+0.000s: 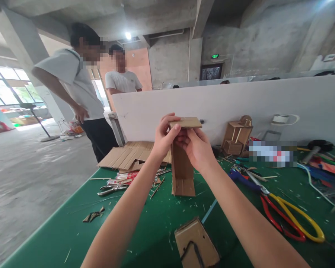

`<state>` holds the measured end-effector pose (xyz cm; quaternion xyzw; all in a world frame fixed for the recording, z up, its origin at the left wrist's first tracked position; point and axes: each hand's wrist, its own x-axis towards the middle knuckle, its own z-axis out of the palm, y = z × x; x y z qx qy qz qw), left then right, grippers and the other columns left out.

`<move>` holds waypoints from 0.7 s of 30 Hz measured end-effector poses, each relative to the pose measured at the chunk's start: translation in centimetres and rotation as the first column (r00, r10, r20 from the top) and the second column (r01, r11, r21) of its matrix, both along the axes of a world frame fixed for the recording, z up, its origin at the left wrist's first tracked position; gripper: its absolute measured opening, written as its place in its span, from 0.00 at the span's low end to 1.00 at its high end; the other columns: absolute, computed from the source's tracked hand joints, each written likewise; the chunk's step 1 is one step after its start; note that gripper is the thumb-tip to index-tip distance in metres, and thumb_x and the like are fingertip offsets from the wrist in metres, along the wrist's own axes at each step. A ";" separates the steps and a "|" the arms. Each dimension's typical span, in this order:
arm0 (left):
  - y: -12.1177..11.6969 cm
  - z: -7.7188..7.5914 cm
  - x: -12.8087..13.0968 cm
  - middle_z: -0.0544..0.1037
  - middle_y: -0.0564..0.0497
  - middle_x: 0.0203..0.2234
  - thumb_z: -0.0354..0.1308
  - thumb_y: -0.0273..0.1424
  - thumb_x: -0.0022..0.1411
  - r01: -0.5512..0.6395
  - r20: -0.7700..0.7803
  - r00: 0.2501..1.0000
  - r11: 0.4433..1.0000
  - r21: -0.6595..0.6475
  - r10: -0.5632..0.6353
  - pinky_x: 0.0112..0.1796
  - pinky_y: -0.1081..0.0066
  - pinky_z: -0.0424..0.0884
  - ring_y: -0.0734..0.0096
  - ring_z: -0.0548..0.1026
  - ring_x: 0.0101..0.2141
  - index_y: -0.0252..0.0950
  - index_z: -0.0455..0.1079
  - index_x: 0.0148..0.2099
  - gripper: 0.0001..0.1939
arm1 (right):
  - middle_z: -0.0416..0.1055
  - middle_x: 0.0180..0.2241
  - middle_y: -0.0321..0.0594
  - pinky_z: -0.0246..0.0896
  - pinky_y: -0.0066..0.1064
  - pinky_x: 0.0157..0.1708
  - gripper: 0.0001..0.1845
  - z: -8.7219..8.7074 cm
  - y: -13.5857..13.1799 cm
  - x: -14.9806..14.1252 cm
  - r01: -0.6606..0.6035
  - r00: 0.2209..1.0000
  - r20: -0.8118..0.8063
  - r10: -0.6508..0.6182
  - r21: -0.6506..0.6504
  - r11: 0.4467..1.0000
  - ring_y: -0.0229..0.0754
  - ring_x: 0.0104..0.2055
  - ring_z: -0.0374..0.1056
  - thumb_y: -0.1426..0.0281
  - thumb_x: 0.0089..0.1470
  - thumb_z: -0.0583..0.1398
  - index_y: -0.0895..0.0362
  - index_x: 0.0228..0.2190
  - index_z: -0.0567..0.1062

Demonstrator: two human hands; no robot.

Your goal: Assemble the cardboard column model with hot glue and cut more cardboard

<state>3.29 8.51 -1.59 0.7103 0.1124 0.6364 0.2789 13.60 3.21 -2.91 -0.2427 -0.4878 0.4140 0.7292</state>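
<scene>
Cardboard box (185,169) stands partly hidden behind left hand (166,134) and right hand (197,146).

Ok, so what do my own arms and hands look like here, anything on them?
Your left forearm and right forearm are bare, with no sleeve in view. The left hand and right hand wear no gloves, and no watch or bracelet shows. Some fingers are partly hidden, so I can't rule out a ring.
</scene>
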 end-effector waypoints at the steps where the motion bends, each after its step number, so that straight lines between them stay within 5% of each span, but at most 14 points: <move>1: -0.2 0.0 0.4 0.71 0.48 0.50 0.57 0.53 0.56 0.006 0.026 1.000 1.000 0.008 -0.006 0.53 0.59 0.65 0.60 0.68 0.53 0.43 0.73 0.41 0.21 | 0.68 0.29 0.36 0.66 0.34 0.34 0.08 0.0 -0.1 0.2 0.001 1.000 -0.013 -0.001 0.008 1.000 0.36 0.30 0.65 0.61 0.55 0.58 0.52 0.31 0.69; 15: -0.6 -0.3 3.4 0.73 0.48 0.45 0.58 0.50 0.57 0.039 0.051 0.998 0.996 0.080 -0.043 0.55 0.60 0.64 0.61 0.69 0.53 0.43 0.74 0.40 0.17 | 0.53 0.23 0.31 0.51 0.29 0.24 0.14 -0.9 -0.2 1.9 0.207 0.978 -0.032 -0.204 0.126 0.970 0.34 0.25 0.52 0.58 0.54 0.59 0.52 0.26 0.63; 21: -0.4 -1.0 3.5 0.71 0.49 0.48 0.58 0.51 0.57 0.089 0.088 0.992 0.994 0.060 -0.094 0.53 0.61 0.66 0.61 0.69 0.52 0.44 0.73 0.41 0.18 | 0.53 0.25 0.33 0.52 0.29 0.26 0.14 -0.7 -0.4 2.0 0.105 0.992 -0.083 -0.097 0.095 0.990 0.35 0.26 0.51 0.57 0.50 0.59 0.52 0.25 0.63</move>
